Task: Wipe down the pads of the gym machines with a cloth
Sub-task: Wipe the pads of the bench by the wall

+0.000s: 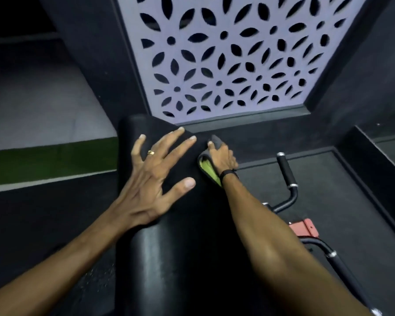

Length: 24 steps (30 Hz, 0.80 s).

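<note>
At far left the floor (43, 106) fades into shadow, and a green strip (50, 160) crosses it; little else there can be made out. The black pad (169, 258) of the gym machine runs up the middle, its lower end cut off by the frame. The left hand (155, 174) lies on the pad's upper part, fingers spread wide and straight, a ring (151, 152) on one finger. Just beside it, the right hand (222, 156) grips a grey and green cloth (209, 171) against the pad's right edge, fingers curled over it; most of the cloth is hidden under the hand. Further right, black handles (287, 172) and a red bracket (304, 228) show partly behind the forearm. A patterned panel (226, 53) stands behind.
</note>
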Available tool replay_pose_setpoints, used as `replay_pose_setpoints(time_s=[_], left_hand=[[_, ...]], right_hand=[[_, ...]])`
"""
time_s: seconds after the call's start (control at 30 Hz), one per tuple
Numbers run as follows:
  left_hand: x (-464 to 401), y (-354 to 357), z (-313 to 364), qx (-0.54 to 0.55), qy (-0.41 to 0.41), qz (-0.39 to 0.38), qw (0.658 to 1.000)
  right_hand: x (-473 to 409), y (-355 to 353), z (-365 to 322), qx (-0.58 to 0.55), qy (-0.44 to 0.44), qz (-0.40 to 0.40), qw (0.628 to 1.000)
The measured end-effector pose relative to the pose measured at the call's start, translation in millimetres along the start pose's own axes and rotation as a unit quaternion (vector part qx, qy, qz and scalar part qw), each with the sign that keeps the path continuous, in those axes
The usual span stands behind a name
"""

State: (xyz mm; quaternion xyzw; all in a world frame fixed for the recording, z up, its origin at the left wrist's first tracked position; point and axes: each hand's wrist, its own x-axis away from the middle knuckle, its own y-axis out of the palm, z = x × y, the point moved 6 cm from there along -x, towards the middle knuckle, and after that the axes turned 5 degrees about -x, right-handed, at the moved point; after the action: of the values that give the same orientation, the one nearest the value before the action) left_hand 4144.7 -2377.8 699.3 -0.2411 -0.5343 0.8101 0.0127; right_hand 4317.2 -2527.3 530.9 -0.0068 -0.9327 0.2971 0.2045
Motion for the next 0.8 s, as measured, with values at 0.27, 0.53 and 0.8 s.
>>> replay_pose_setpoints(time_s=[0.27, 0.53, 0.8], left_hand=[[3.8, -16.1, -7.9, 0.055, -0.063, 0.135, 0.987], [13.8, -27.8, -19.8, 0.097, -0.118, 0.275, 0.949], [58.4, -45.8, -45.6, 0.217, -0.206, 0.373, 0.878]], right_hand=[[14.1, 15.3, -59.8, 0.024, -0.117, 0.033, 0.992], [138.8, 39.5, -143.6, 0.078, -0.334, 0.007, 0.939], [189.2, 55.2, -159.7, 0.193, -0.358, 0.003, 0.913]])
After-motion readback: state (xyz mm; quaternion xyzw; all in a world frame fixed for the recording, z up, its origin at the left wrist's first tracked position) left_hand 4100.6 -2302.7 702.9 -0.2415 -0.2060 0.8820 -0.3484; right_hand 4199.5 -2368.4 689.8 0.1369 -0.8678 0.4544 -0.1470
